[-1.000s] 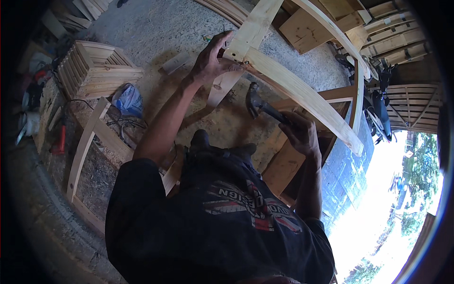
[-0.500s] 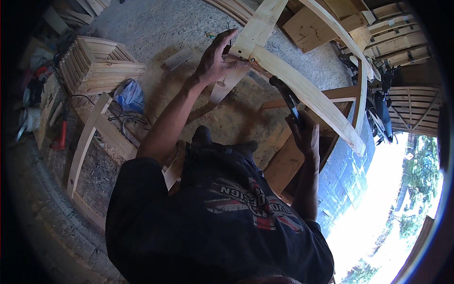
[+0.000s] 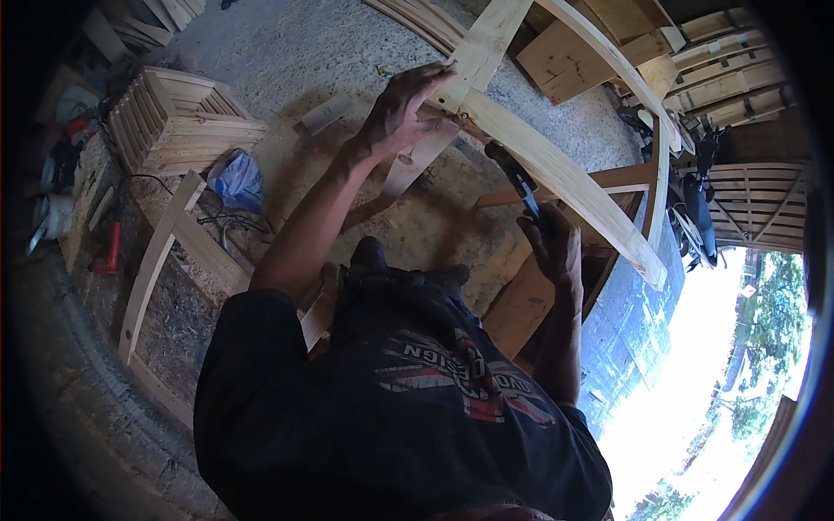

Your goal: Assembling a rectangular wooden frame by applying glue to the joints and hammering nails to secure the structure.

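1. I am seeing the right hand (image 3: pixel 556 247) carrying the hammer (image 3: pixel 514 174) with its head lifted toward the curved rail (image 3: pixel 569 169); a second ago the head was hanging lower, its claw pointing down. Since half a second ago it is shifting only slightly.
2. The right fingers are wrapping closely around the handle. I cannot tell whether the head is touching the rail or only passing in front of it.
3. The left hand (image 3: pixel 400 113) is shifting too: its fingertips are now meeting the edge of the wide board (image 3: pixel 480 54), where earlier they were pointing clear of it. Thumb and fingers are spreading well apart around the joint; whether they are gripping or only bracing, I cannot tell.
4. Rail and board are meeting at that joint, upper centre, just beside the left hand. I am judging that the work is centring there, with one hand steadying and the other keeping the hammer ready.
5. Below, the rough floor (image 3: pixel 282 52) is showing pale grey, turning brown and dusty nearer the feet.
6. To the left, a stack of wooden frames (image 3: pixel 187 130) is standing near a blue-and-white plastic bag (image 3: pixel 234 182), and a red handle (image 3: pixel 107 252) is lying beyond a curved wooden piece (image 3: pixel 152 269).
7. To the right, a bluish sheet (image 3: pixel 630 321) is catching glare from the bright opening (image 3: pixel 686 391), while a slatted panel (image 3: pixel 756 195) is standing behind.
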### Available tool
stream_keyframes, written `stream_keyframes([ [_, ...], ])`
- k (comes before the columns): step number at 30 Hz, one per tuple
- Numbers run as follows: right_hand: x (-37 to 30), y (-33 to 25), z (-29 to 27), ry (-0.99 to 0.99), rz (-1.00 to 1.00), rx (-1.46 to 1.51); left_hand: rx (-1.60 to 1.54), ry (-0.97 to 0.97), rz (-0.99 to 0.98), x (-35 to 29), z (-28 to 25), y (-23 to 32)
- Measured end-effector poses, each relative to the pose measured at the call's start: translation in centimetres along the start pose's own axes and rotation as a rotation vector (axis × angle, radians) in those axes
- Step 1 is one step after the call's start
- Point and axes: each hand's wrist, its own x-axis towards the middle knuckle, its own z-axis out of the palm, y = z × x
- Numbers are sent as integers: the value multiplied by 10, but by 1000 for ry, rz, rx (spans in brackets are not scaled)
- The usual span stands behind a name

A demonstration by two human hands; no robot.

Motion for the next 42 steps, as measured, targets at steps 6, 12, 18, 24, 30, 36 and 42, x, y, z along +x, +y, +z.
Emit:
stream_keyframes([
  [6, 7, -7, -2, -33, -192, -54, -42, -109, 134, 12, -5, -9],
  [12, 19, -8, 15, 109, -235, -85, -39, -128, 129, 11, -3, -12],
  [18, 7, -4, 15, 101, -144, 98, -52, -127, 147, 13, -7, -6],
  [24, -1, 12, -28, 117, -60, 379, -124, -141, 21, 32, -27, -2],
  [30, 16, 46, -75, 276, -81, 598, -209, 12, -328, 68, -47, -33],
  [36, 47, 60, -96, 474, -101, 699, -473, 76, -448, 123, -32, -78],
  [42, 84, 49, -110, 515, 54, 793, -413, 11, -459, 193, 6, -147],
])
